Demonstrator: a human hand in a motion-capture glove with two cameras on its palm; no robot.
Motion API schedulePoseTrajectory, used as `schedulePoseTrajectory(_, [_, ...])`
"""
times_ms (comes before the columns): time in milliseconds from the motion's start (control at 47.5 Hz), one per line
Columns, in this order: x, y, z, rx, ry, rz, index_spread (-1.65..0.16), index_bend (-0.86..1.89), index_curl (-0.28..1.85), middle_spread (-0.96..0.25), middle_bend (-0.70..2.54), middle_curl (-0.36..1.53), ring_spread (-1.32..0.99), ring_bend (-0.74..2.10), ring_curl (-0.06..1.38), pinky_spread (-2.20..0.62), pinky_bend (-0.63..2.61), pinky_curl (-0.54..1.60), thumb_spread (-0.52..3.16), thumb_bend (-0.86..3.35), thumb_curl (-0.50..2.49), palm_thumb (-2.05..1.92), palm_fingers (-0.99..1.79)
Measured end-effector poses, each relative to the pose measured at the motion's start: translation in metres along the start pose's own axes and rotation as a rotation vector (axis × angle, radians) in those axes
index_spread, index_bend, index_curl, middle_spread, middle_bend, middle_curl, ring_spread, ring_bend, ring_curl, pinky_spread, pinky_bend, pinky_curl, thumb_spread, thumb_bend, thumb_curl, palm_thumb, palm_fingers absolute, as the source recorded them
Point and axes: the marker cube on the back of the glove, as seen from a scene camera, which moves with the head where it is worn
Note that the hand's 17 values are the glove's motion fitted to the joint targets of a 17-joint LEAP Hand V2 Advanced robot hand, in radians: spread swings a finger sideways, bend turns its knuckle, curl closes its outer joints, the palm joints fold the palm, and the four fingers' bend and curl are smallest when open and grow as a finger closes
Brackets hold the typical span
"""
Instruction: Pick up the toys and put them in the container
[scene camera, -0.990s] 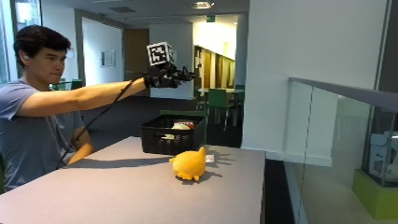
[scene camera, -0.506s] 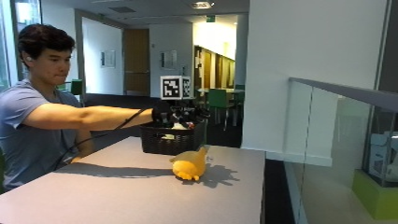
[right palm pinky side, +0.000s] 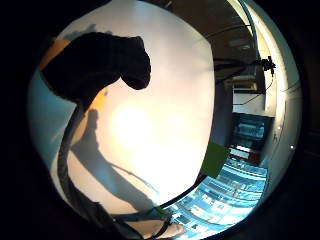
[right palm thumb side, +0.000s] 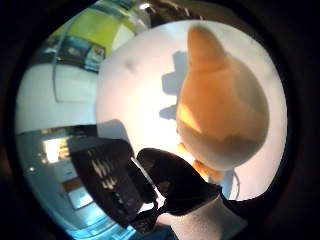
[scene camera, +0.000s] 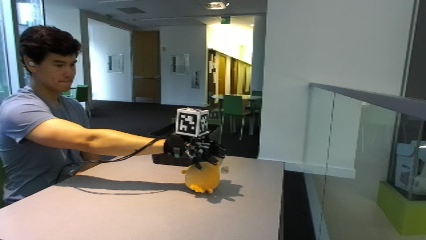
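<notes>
A yellow plush toy (scene camera: 202, 178) stands on the light table (scene camera: 120, 205) near its far end. My gloved right hand (scene camera: 194, 150) is directly over the toy, fingers spread and pointing down at its top. I cannot tell whether they touch it. In the thumb side palm view the toy (right palm thumb side: 225, 115) looms large, with the gloved thumb (right palm thumb side: 175, 185) beside its base. The black crate (right palm thumb side: 107, 180) sits just beyond on the table. In the outside view the hand and forearm hide most of the crate.
The table's right edge (scene camera: 283, 200) runs close beside the toy, and past it stands a glass railing (scene camera: 346, 165). Bare tabletop (right palm pinky side: 150, 125) stretches toward the person. A cable trails from the glove along the arm.
The right hand has dropped from high above the crate to just over the yellow toy. The toy has not moved.
</notes>
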Motion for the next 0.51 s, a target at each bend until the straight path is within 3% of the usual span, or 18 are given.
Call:
schedulePoseTrajectory(274, [-0.02,0.002,0.056,0.032,-0.061,-0.029,-0.31,0.04,0.12,-0.01,0.14,0.32,0.03,0.43,0.31,0.05,1.38,0.36,0.94,-0.07,0.18,-0.08,-0.2])
schedulePoseTrajectory(506, [-0.023,0.004,0.056,0.157,-0.093,0.002,-0.34,0.11,0.11,-0.06,0.24,0.33,-0.08,0.89,0.41,-0.13,1.29,0.32,1.21,0.06,0.25,0.14,0.21])
